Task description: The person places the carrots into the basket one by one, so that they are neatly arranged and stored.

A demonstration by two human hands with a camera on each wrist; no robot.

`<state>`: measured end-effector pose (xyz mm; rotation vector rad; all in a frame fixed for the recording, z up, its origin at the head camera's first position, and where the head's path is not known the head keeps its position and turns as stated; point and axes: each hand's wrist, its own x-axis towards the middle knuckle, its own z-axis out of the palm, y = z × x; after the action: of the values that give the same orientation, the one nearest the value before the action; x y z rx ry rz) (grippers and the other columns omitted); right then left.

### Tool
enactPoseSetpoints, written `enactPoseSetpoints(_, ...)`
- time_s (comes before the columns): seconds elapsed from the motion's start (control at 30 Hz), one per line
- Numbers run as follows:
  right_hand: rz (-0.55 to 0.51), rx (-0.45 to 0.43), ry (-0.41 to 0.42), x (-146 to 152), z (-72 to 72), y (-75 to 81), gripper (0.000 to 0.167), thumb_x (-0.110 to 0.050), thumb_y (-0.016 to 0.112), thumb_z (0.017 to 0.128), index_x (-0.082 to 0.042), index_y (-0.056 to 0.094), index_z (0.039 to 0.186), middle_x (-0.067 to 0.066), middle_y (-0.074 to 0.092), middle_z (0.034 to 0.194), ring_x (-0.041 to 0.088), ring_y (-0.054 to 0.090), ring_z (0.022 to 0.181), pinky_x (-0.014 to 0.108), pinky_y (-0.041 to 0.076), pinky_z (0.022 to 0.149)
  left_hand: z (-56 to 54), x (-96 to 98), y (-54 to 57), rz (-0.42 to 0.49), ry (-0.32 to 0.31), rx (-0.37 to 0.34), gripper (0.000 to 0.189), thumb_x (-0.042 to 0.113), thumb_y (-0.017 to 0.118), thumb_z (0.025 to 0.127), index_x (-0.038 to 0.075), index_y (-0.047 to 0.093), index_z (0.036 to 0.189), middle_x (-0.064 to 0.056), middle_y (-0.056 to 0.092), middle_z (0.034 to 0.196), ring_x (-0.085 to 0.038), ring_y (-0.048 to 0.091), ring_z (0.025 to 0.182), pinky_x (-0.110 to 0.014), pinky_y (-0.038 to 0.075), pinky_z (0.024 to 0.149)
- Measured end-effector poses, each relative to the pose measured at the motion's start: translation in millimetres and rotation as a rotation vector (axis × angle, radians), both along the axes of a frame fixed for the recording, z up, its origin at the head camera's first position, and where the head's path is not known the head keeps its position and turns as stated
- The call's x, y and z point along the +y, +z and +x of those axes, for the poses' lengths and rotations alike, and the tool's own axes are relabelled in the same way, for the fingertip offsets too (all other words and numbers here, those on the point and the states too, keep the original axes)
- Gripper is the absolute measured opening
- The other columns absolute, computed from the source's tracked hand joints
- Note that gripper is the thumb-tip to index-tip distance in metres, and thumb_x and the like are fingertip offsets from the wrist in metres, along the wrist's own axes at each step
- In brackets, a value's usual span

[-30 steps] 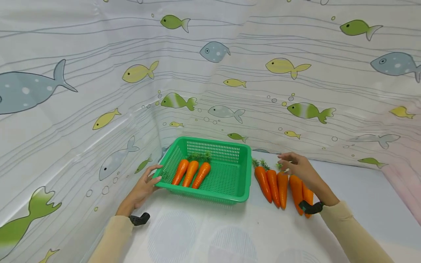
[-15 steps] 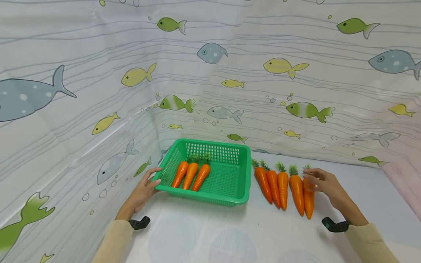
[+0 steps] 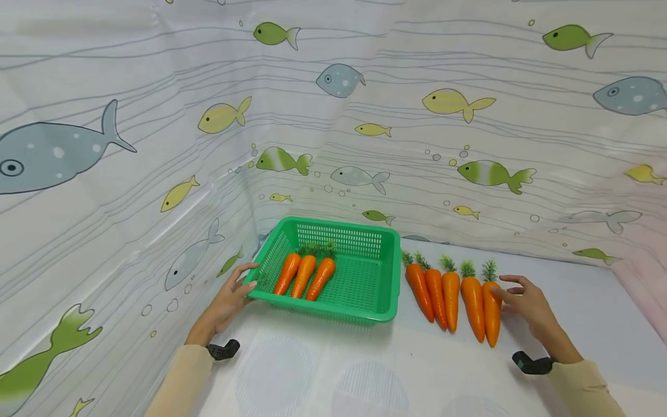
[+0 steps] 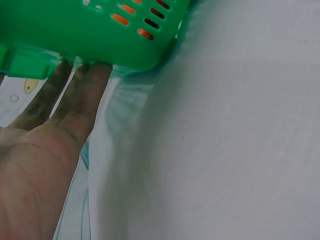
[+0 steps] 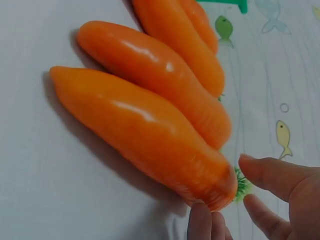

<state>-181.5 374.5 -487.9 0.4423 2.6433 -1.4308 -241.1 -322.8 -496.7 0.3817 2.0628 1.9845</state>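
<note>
Three orange carrots [image 3: 304,277] with green tops lie inside the left part of a green slotted basket [image 3: 367,317]. My left hand [image 3: 225,302] touches the basket's near left corner; the left wrist view shows straight fingers [image 4: 87,95] against the underside of its rim. Outside the basket, several carrots form a row to its right. My right hand [image 3: 528,304] is at the rightmost carrot [image 3: 492,317], fingers spread about its leafy end. In the right wrist view, fingertips [image 5: 200,212] meet or nearly meet that carrot [image 5: 145,127], without a visible grip.
A white cloth with pale circles covers the table [image 3: 318,370]. Fish-printed sheets [image 3: 323,133] rise behind and on the left, close to the basket and my left hand. Another carrot [image 3: 471,301] lies right beside the rightmost one.
My right hand has moved rightward from above the middle of the carrot row to the rightmost carrot, then slightly further aside with fingers spread. My left hand has stayed at the basket corner.
</note>
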Motion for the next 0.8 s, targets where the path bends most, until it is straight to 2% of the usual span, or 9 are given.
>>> enactPoseSetpoints(0.17, 0.011, -0.003, 0.028, 2, -3.9, -5.2, 0.083, -0.047, 0.065, 0.1, 0.005, 0.029, 0.155, 0.043, 0.035, 0.141, 0.048, 0.059, 0.111, 0.042, 0.06, 0.082, 0.4, 0.0, -0.4, -0.002, 0.008, -0.008, 0.052, 0.017, 0.049, 0.11, 0.02, 0.027, 0.157, -0.023, 0.033, 0.151, -0.024, 0.055, 0.12, -0.031, 0.049, 0.099)
enactPoseSetpoints(0.4, 0.011, -0.024, 0.101, 4, -7.6, -8.4, 0.087, -0.049, 0.064, 0.1, 0.004, 0.026, 0.157, 0.044, 0.036, 0.141, 0.047, 0.061, 0.11, 0.05, 0.057, 0.088, 0.3, 0.5, -0.4, -0.011, -0.004, 0.009, 0.051, 0.017, 0.048, 0.111, 0.023, 0.028, 0.158, -0.022, 0.035, 0.15, -0.023, 0.056, 0.118, -0.033, 0.049, 0.099)
enactPoseSetpoints(0.57, 0.004, -0.016, 0.128, 3, -11.5, -7.9, 0.078, -0.048, 0.062, 0.102, 0.001, 0.034, 0.156, 0.043, 0.033, 0.144, 0.051, 0.055, 0.117, 0.05, 0.057, 0.089, 0.2, 3.4, 3.0, -0.021, 0.024, -0.009, 0.052, 0.02, 0.051, 0.11, 0.024, 0.029, 0.157, -0.018, 0.031, 0.155, -0.025, 0.054, 0.122, -0.033, 0.05, 0.099)
enactPoseSetpoints(0.8, 0.042, -0.059, 0.17, 2, -14.9, -2.7, 0.074, -0.049, 0.061, 0.102, 0.004, 0.045, 0.15, 0.039, 0.039, 0.145, 0.041, 0.06, 0.111, 0.045, 0.058, 0.085, 1.3, 3.4, 2.1, -0.021, 0.032, -0.017, 0.052, 0.02, 0.051, 0.11, 0.024, 0.029, 0.157, -0.018, 0.03, 0.156, -0.026, 0.053, 0.124, -0.032, 0.05, 0.099)
